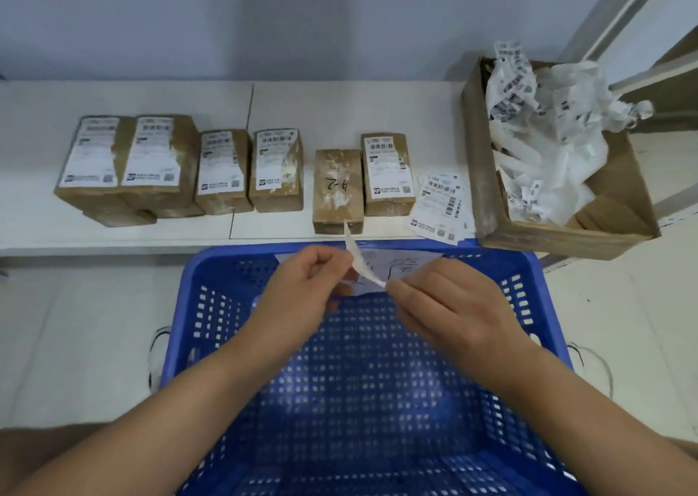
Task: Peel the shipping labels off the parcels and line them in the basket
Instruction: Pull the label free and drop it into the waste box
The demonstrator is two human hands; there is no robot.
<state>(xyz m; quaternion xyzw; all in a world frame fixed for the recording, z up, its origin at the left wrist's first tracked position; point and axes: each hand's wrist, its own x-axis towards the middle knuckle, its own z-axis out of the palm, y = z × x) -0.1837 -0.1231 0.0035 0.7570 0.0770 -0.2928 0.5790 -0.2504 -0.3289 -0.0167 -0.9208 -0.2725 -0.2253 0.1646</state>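
1. Beyond both hands, on the white shelf, a row of brown parcels stands. Five of them, the labelled parcels, carry white shipping labels on top.
2. Straight past the hands sits the bare parcel, its top stripped, with handwriting and white scuffs on the cardboard. It touches the labelled one on its right.
3. Just right of that pair, loose peeled labels lie flat in an overlapping pile on the shelf edge.
4. Farther right, an open cardboard box holds crumpled white backing and label scraps.
5. Under the hands is the blue basket; a white sheet with handwriting lies against its far wall, partly hidden behind the fingers.
6. The left hand and right hand meet over the basket's far end, each pinching a curled white label strip with fingers curled round it.
7. The strip bends up from between the two pinches, its free tip reaching towards the bare parcel's near edge, not touching the basket floor.
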